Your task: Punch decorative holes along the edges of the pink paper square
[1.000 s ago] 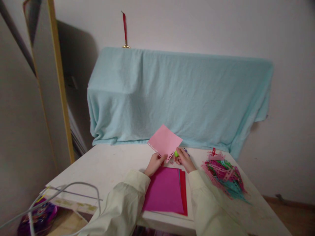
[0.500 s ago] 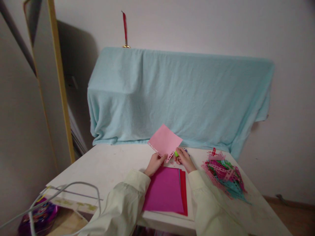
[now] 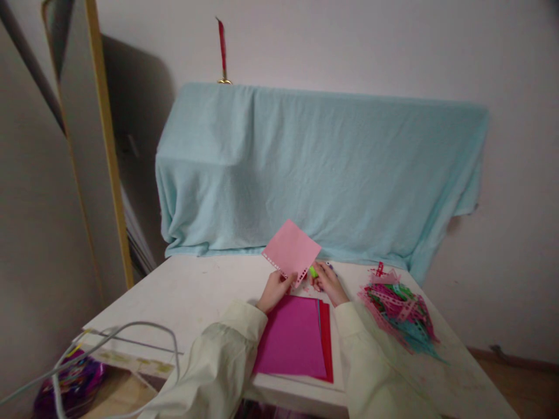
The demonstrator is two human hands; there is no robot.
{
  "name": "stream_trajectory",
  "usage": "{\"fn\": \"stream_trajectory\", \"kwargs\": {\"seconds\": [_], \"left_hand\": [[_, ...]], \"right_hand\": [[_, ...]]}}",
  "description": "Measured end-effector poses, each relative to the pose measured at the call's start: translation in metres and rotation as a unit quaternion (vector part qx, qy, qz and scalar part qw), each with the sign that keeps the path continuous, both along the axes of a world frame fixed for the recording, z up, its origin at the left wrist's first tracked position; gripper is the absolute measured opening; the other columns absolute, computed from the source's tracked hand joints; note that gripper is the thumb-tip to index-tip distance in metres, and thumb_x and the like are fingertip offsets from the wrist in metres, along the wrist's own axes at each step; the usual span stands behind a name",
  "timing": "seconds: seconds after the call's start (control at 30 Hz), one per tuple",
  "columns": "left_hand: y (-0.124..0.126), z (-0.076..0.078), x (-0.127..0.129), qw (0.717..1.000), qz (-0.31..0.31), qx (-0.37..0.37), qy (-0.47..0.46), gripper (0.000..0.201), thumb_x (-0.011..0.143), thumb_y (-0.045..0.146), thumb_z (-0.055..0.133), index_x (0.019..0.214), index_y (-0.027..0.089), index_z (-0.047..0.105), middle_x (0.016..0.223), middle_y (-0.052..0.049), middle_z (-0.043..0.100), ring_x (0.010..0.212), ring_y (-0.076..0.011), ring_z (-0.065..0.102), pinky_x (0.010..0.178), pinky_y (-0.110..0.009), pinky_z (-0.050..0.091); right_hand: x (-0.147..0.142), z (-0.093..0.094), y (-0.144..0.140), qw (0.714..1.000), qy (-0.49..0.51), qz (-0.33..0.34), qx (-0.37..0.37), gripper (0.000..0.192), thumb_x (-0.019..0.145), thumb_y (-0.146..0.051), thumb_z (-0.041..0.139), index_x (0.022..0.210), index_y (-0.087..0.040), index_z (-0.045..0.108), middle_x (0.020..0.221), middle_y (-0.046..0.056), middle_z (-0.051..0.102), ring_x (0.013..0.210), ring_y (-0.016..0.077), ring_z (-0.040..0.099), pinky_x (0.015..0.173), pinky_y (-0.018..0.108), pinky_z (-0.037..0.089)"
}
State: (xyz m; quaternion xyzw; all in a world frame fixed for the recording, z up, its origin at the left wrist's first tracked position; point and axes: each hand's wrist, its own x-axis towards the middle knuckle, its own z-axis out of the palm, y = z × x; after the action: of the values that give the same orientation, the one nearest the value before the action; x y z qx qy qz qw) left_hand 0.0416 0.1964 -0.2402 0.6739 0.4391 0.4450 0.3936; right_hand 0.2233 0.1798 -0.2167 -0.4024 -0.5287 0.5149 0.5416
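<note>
Pink paper (image 3: 292, 247), a single square sheet, held up over the table (image 3: 196, 291), one corner pointing to twelve o'clock. Rows of small cut holes along both lower edges. Clock read from this sheet, twelve being away from the worker.

Left hand (image 3: 276, 291) at seven o'clock: pinching the sheet near its bottom corner, thumb on top. Right hand (image 3: 327, 282) between four and five: fingers curled round a small bright-green tool (image 3: 313, 272), close by the holed lower-right edge. From where I stand, cannot tell whether that hand grasps the paper too. Pale sleeves on both arms.

Six o'clock, between the forearms: a magenta sheet (image 3: 290, 340) lying on top of a stack, red sheets (image 3: 327, 349) showing along its right side. Four o'clock: a loose heap of punched strips (image 3: 399, 314), pink, magenta, green and teal.

Twelve: pale blue cloth (image 3: 327, 169), draped behind the table. Eleven, above it: a red ribbon (image 3: 222, 46) against the wall (image 3: 349, 46). Ten: a tall board (image 3: 107, 145) with a yellow edge. Eight: a looped grey cable (image 3: 148, 323), and beyond it a shiny purple bag (image 3: 67, 387).
</note>
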Motion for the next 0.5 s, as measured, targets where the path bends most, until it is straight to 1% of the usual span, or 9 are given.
{"fn": "stream_trajectory", "kwargs": {"seconds": [0.3,0.5], "left_hand": [[-0.0012,0.0021,-0.0002,1.000,-0.018,-0.003,-0.001,0.050,0.081,0.055,0.047,0.059,0.013,0.059,0.048,-0.001,0.055,0.049,-0.0123,0.049,0.051,-0.023,0.033],[-0.0034,0.0018,0.0006,0.999,-0.031,0.001,-0.006,0.048,0.082,0.055,0.045,0.062,0.013,0.058,0.049,-0.001,0.056,0.048,-0.0123,0.049,0.051,-0.023,0.034]], "right_hand": [[0.0003,-0.0018,0.0021,1.000,-0.002,-0.002,0.006,0.035,0.078,-0.056,0.054,0.088,-0.022,0.051,0.053,-0.004,0.057,0.034,0.0067,0.040,0.036,0.019,0.022],[0.0007,-0.0041,0.0037,1.000,0.001,-0.010,0.009,0.035,0.077,-0.055,0.056,0.086,-0.022,0.050,0.054,-0.004,0.057,0.034,0.0061,0.040,0.035,0.018,0.022]]}}
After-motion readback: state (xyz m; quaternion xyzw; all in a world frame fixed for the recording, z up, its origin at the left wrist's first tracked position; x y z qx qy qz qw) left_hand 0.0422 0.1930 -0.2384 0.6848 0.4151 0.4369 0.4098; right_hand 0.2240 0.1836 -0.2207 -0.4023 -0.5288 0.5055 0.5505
